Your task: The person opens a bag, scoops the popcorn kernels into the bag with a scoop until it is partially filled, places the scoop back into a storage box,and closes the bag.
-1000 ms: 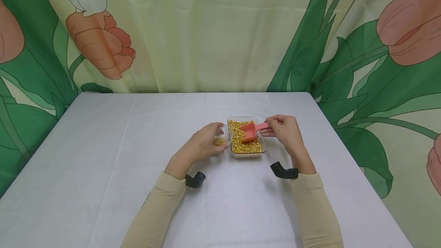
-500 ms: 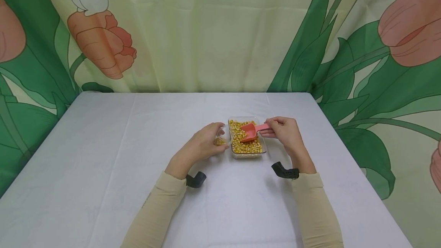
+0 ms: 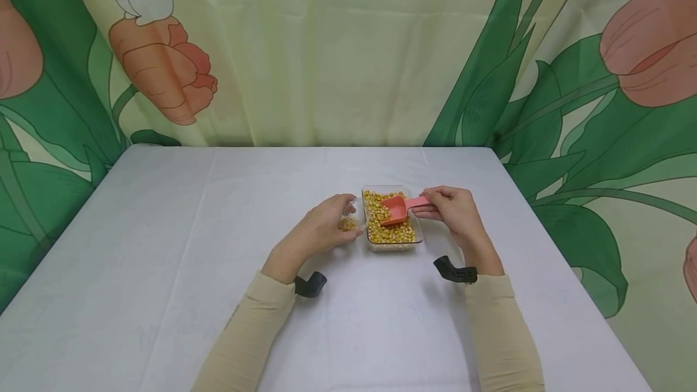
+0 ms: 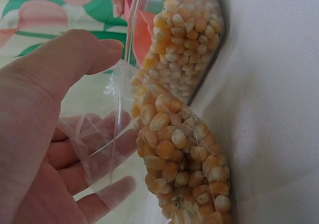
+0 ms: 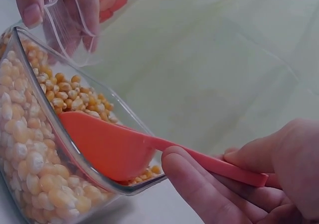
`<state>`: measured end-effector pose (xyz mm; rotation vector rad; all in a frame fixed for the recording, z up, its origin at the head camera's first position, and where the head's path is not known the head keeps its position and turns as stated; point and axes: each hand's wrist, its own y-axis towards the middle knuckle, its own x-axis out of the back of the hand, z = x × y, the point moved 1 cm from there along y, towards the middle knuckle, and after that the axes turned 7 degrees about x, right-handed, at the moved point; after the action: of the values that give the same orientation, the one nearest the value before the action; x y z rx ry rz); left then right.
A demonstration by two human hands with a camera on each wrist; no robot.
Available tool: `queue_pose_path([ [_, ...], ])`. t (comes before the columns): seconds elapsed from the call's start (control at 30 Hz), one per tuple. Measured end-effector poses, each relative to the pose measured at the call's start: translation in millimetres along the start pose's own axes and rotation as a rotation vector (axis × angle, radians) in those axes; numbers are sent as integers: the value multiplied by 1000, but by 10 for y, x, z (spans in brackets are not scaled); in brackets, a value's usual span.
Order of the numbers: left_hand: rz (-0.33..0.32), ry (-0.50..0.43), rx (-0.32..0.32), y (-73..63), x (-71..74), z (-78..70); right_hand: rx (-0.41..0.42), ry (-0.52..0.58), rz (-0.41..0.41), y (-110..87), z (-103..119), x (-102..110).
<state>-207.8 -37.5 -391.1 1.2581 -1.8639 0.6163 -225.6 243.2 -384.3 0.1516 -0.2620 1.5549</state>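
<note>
My left hand (image 3: 321,227) holds a clear plastic bag (image 4: 112,144) by its mouth, with the thumb apart from the fingers. Corn kernels (image 4: 174,159) fill the bag's lower part, beside the container. Between the hands stands a clear rectangular glass container (image 3: 393,247) of yellow corn kernels (image 3: 383,232). My right hand (image 3: 454,213) pinches the handle of a coral-red scoop (image 5: 107,144). The scoop's bowl lies among the kernels inside the container, near its right side in the head view. The right wrist view shows the bowl's outer side, so its load is hidden there.
A white cloth covers the table (image 3: 136,259). Behind it hangs a curtain (image 3: 327,65) printed with tulips, a carrot and a white animal. Black straps with camera mounts (image 3: 456,271) sit on both wrists.
The right hand has shifted slightly to the right and toward me, still pinching the scoop. The left hand and the bag look the same. The head view has drifted a little.
</note>
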Motion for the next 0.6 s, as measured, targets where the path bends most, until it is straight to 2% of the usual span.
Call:
queue_pose_path([
  [0.6, -1, 4, -12, -2, 5, -1, -33, 94, -14, -17, -7, 82],
])
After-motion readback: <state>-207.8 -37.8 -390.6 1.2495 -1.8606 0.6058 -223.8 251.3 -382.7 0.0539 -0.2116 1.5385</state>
